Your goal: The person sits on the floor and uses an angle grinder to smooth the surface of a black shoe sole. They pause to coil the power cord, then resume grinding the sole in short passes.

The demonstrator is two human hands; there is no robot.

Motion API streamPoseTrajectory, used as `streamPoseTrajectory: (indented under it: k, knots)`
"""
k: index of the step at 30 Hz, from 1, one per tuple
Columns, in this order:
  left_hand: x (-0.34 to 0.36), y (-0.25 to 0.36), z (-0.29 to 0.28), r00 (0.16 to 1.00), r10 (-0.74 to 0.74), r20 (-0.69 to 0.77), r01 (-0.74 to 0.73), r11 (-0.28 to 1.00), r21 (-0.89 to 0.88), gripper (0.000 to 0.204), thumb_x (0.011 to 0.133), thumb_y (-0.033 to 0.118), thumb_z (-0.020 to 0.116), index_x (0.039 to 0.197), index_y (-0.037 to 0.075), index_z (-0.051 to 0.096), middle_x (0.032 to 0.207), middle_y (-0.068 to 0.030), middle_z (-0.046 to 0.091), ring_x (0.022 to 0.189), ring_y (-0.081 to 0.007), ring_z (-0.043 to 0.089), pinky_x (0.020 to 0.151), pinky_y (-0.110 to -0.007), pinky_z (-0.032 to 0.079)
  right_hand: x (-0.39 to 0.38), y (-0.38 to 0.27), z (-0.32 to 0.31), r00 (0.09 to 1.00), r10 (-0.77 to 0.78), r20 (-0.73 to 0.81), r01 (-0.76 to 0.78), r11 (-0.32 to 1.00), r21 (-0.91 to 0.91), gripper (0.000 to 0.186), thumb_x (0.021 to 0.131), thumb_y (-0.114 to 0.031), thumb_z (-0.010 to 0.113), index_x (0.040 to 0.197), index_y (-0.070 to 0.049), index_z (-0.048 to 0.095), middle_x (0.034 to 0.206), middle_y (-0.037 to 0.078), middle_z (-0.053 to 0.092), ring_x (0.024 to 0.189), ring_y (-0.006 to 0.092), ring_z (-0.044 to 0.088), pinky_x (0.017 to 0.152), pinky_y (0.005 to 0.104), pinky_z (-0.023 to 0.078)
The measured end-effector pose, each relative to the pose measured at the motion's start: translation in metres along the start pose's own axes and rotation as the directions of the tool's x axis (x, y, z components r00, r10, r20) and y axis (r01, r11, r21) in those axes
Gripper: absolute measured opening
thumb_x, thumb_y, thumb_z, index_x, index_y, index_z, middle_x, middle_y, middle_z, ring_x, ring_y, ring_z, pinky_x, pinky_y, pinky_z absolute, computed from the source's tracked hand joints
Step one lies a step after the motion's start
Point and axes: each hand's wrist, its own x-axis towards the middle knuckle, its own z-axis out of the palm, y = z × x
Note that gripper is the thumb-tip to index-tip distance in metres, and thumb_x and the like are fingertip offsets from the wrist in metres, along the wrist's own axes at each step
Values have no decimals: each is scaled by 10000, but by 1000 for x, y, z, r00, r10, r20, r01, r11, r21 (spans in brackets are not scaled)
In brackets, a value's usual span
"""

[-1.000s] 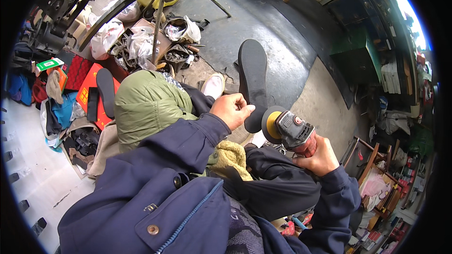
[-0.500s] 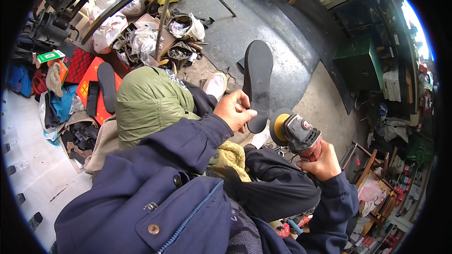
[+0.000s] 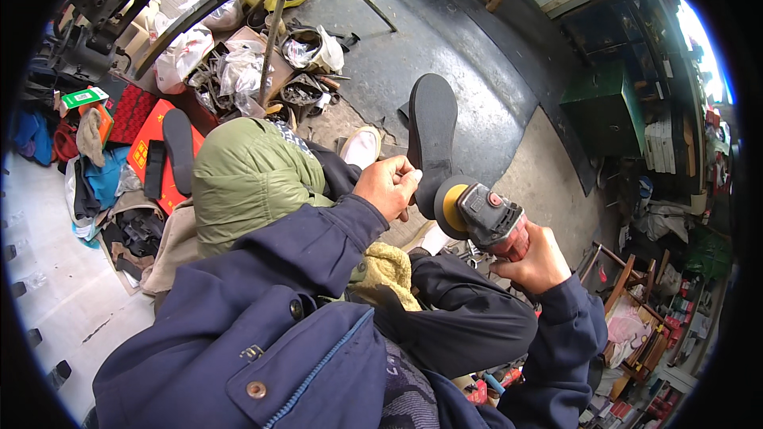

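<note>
A long black shoe sole [image 3: 435,123] is held out in front of my knees, its toe pointing away. My left hand [image 3: 389,189] is closed, fingers pinching the left edge near the heel. The right hand [image 3: 540,260] grips the red rear body of an angle grinder [image 3: 486,214]. On the grinder's head sits a round disc [image 3: 451,202] with a yellow backing, overlapping the right side of the heel end. Whether disc and sole touch, I cannot tell. The heel's tip is hidden behind my hand and the disc.
A green padded cover [image 3: 254,165] lies over my left knee, with a yellow cloth [image 3: 389,274] between my legs. A dark machine [image 3: 91,40] stands at the far left beside bags and scraps [image 3: 238,71]. Another dark sole [image 3: 178,151] rests left. At right are a green box [image 3: 604,111] and cluttered shelves.
The grinder and my right hand have moved left, bringing the disc over the heel end. My left hand has shifted slightly left, and the sole has come a little nearer.
</note>
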Motion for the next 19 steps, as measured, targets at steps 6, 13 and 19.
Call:
streamPoseTrajectory:
  k: [6, 13, 19]
  knots:
    - [2, -3, 1, 999, 51, 12, -52, 995, 91, 118, 1024, 103, 573, 966, 3, 597, 664, -61, 623, 443, -107, 570, 421, -259, 462, 23, -10, -7, 999, -17, 40, 19, 998, -67, 456, 661, -156, 829, 1029, 51, 659, 826, 190, 720, 770, 242, 712, 784, 374, 560]
    - [5, -3, 1, 999, 43, -3, -43, 995, 94, 116, 1027, 94, 575, 967, -4, 591, 660, -66, 618, 454, -114, 586, 415, -264, 464, -1, -14, -12, 976, 186, 111, -152, 953, -260, 399, 659, -132, 850, 970, 45, 674, 806, 88, 708, 754, 139, 647, 762, 331, 550]
    - [6, -5, -2, 999, 32, 36, -35, 997, 69, 115, 1033, 102, 576, 976, 3, 588, 685, -85, 625, 480, -130, 616, 427, -267, 495, 3, -21, -10, 992, 95, 85, -88, 993, -79, 489, 663, -101, 856, 1083, 48, 656, 898, 80, 727, 824, 130, 625, 823, 320, 551]
